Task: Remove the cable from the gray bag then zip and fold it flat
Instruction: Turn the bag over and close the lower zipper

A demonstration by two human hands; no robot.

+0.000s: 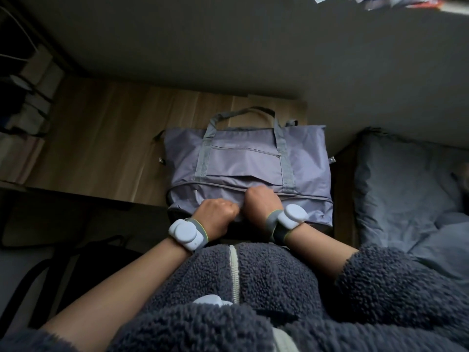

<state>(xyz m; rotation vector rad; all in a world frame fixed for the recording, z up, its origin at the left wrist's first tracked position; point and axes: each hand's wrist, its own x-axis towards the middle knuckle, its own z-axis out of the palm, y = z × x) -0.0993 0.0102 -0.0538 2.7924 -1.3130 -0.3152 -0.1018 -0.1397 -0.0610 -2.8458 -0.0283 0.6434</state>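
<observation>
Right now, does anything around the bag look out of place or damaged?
Nothing stands out. The gray bag lies flat on the wooden table, both hands, left and right, gripping its fabric by the lower zipper. No cable shows.

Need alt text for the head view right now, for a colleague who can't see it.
Both hands, left hand and right hand, grip the fabric of a gray bag at its lower zipper seam. The bag lies flat on a wooden table, handles away from the person; no cable is visible.

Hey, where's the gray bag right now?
The gray bag lies centre frame on the wooden table, handles away from the person, left of the pillow, both hands gripping its near edge.
</observation>
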